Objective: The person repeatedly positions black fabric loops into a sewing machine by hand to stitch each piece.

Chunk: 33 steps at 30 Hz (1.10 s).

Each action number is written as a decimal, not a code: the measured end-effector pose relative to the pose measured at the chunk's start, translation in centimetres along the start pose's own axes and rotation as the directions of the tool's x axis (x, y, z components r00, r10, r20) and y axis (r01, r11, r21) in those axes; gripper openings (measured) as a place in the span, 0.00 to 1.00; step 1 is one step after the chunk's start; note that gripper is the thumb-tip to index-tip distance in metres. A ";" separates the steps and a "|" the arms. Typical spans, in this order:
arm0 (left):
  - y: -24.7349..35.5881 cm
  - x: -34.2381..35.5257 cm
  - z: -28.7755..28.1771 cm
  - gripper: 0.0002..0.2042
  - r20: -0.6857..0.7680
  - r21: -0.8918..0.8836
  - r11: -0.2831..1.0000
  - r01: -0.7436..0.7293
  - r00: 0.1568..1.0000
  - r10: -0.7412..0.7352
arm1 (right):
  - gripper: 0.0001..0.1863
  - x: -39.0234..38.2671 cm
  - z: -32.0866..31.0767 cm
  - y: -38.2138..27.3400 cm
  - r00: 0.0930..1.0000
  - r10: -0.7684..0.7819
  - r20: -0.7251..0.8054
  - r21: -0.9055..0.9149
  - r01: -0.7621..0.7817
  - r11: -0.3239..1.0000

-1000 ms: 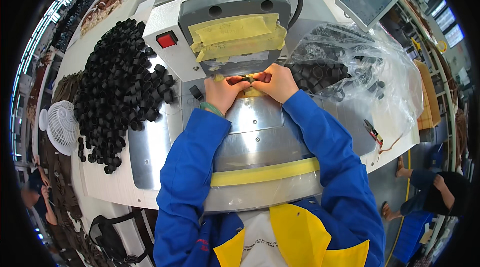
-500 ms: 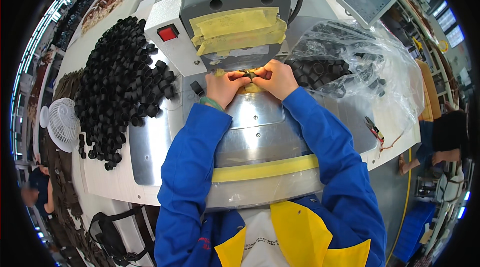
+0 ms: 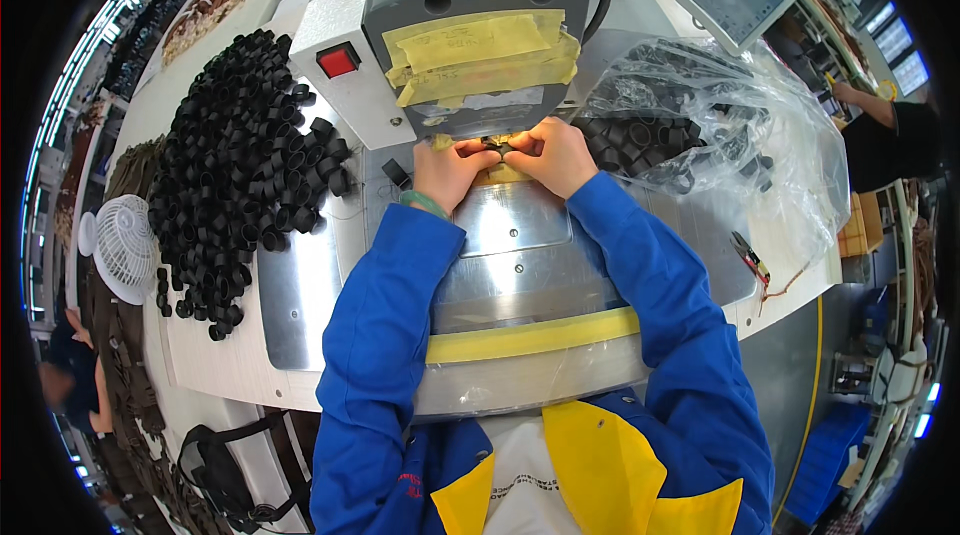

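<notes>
Frame centre: left hand (image 3: 443, 175) and right hand (image 3: 556, 161) pinch one black piece (image 3: 496, 145). Unhandled: loose loops (image 3: 235, 175), left; bagged loops (image 3: 645, 147), right. Completed count unclear.

Table (image 3: 225, 365): pale, broad top
Middle of the table: a white and grey machine (image 3: 475, 60) with a metal bed
Left side: a big heap of black rings (image 3: 235, 175), partly over a shiny metal plate (image 3: 292, 310)
Just left of the machine: a single black ring (image 3: 396, 173)
Right side: a crumpled clear plastic bag (image 3: 800, 185) with more black rings
Near the right edge: small snips (image 3: 747, 255), a thin brown strand (image 3: 785, 284) beside them
</notes>
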<state>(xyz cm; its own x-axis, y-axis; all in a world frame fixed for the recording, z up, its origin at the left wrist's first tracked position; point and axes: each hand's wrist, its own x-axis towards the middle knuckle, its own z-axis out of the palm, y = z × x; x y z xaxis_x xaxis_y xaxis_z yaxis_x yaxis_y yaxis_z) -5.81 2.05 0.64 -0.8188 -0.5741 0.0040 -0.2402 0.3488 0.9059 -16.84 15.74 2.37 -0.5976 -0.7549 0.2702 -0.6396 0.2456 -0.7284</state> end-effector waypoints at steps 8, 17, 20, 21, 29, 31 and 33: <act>0.2 0.2 0.4 0.13 -0.077 0.047 0.998 -0.036 0.996 0.039 | 0.09 0.0 0.0 -0.1 1.000 -0.009 -0.016 -0.005 0.009 1.000; 0.4 0.1 0.3 0.11 -0.059 -0.030 0.999 -0.024 0.998 0.022 | 0.09 0.0 0.1 0.4 0.998 -0.061 -0.013 -0.016 0.060 0.998; 0.3 0.2 0.6 0.11 -0.069 -0.018 1.000 -0.025 0.997 0.024 | 0.09 -0.1 0.1 0.4 0.996 -0.082 -0.047 -0.011 0.081 0.997; 0.3 0.2 0.5 0.11 -0.036 -0.130 0.992 0.011 0.999 -0.015 | 0.10 -0.1 0.0 0.3 0.996 -0.073 -0.051 -0.052 0.070 0.996; 1.6 -1.1 -1.3 0.14 0.081 0.058 0.995 -0.077 0.994 0.073 | 0.09 -0.6 -0.9 -0.7 0.984 -0.122 0.131 0.019 0.120 0.993; 1.7 -2.2 -1.9 0.15 0.193 0.113 0.990 -0.084 0.979 0.061 | 0.09 -1.4 -1.1 -1.0 0.966 -0.129 0.226 0.088 0.112 0.990; 1.5 -3.2 -2.1 0.15 0.241 0.062 0.974 -0.217 0.951 0.196 | 0.09 -2.3 -0.8 -1.5 0.928 -0.341 0.150 0.033 0.340 0.940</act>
<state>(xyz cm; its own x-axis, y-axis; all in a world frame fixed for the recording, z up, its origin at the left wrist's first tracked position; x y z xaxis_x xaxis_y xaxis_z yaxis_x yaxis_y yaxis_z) -2.47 2.85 2.90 -0.9509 -0.2991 0.0796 -0.0888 0.5100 0.8556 -14.90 17.64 3.37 -0.2637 -0.8758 0.4044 -0.7885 -0.0458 -0.6133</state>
